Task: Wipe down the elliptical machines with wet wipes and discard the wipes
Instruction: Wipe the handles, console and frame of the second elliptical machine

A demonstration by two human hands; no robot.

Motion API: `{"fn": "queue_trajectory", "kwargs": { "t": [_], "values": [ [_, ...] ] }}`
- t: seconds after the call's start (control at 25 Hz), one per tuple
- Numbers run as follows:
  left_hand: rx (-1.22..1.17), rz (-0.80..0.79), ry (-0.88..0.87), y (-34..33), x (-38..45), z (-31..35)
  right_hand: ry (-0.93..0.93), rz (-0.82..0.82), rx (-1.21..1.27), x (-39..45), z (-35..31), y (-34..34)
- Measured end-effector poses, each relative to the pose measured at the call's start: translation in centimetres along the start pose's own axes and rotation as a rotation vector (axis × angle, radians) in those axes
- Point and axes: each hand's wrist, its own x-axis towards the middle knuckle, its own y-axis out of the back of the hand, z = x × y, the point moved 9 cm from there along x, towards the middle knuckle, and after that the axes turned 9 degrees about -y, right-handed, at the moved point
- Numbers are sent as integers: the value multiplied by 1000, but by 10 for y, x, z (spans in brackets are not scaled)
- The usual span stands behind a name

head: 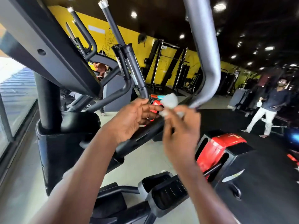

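Note:
A crumpled white wet wipe [169,101] is pinched in the fingers of my right hand [179,135], held up in front of me. My left hand [131,120] is raised beside it, palm toward me, with relaxed fingers that reach toward the wipe; whether they touch it I cannot tell. Both hands hover over the black elliptical machine [68,143]. Its grey moving handlebar [205,50] curves down just right of the wipe. A black grip handle [135,73] ends right above my left fingertips. The black foot pedals [168,191] lie below my forearms.
A red and black machine housing [223,149] stands to the right. A person in a dark top and white trousers [267,110] walks at the far right. Weight racks [169,67] line the yellow back wall. A window [14,94] runs along the left.

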Motion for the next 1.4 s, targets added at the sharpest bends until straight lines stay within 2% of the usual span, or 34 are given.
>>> {"fn": "queue_trajectory", "kwargs": {
  "t": [0.08, 0.12, 0.2, 0.28, 0.36, 0.48, 0.56, 0.64, 0.72, 0.8, 0.88, 1.0, 1.16, 1.32, 1.4],
  "values": [
    [-98, -31, 34, -5, -4, 1, 99, -208, 38, -54, -34, -32],
    [-118, -46, 52, -7, -6, 0, 162, -247, 30, -67, -44, -36],
    [-75, -35, 32, -4, -6, 1, 185, -184, 30, -44, -33, -26],
    [-4, -28, -12, -1, -5, 5, 37, -15, 28, -2, -4, 2],
    [15, -31, -15, -2, -4, 5, -5, 27, 29, 5, 4, 11],
    [109, -75, 17, -6, 0, 6, 84, -279, 139, -65, -39, -34],
    [274, -117, 15, -11, 0, 11, 272, -351, 129, -99, -60, -42],
    [333, -130, 1, -14, 3, 17, 269, -223, 105, -61, -35, -26],
    [328, -140, -15, -20, 5, 22, 126, -8, 42, 3, 3, 9],
    [326, -160, -54, -32, 10, 29, 6, 92, 23, 46, 28, 32],
    [251, -151, -103, -47, 17, 38, 45, 41, -28, 34, 19, 21],
    [122, -169, -154, -72, 25, 51, 281, -120, 2, 10, -3, 10],
    [159, -172, -210, -86, 38, 56, 167, 55, -58, 79, 28, 40],
    [54, -121, -239, -94, 39, 63, 302, -63, -60, 39, 15, 31],
    [55, -108, -259, -96, 40, 66, 335, -56, -23, 63, 20, 46]
  ]
}}
